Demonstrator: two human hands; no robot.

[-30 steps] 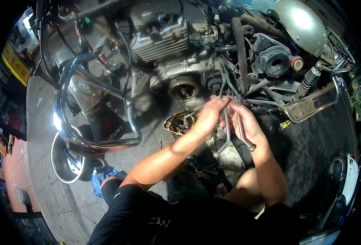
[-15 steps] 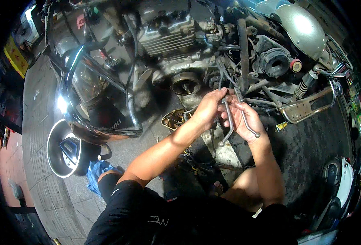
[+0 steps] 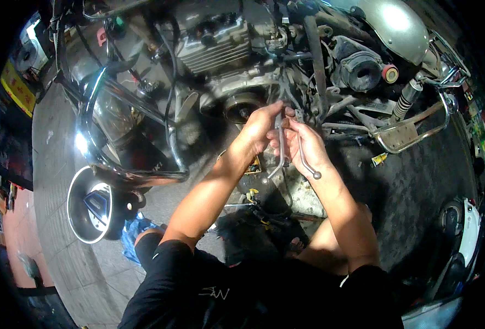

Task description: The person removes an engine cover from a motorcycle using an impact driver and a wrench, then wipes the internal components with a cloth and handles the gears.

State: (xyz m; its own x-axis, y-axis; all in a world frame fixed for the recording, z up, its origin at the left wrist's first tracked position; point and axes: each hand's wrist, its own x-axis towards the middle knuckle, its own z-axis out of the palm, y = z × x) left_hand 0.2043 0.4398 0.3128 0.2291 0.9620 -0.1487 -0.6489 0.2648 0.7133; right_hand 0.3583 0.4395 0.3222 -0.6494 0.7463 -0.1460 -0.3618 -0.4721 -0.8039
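Observation:
Two grey metal hand levers with ball ends, of the motorcycle kind, are between my hands in front of the engine (image 3: 215, 55). My left hand (image 3: 261, 129) is closed on the upper end of the left lever (image 3: 281, 148). The right lever (image 3: 304, 156) lies along my right hand (image 3: 308, 145), whose fingers are curled at its upper end. Both ball ends point down toward me. My fingers overlap and hide the levers' top ends. Just left of my hands is the round opening (image 3: 241, 108) low on the engine.
At left, a chrome crash bar (image 3: 86, 134) curves out above a metal basin (image 3: 71, 219) holding a blue-and-silver part. A blue plastic bag (image 3: 133, 233) lies beside it. Right of the engine are an air intake (image 3: 366, 74), a shock absorber (image 3: 407, 98) and a footboard (image 3: 401, 140).
Both hands have shifted left with the levers, and the right wrist is turned slightly. The whole view has also shifted a little.

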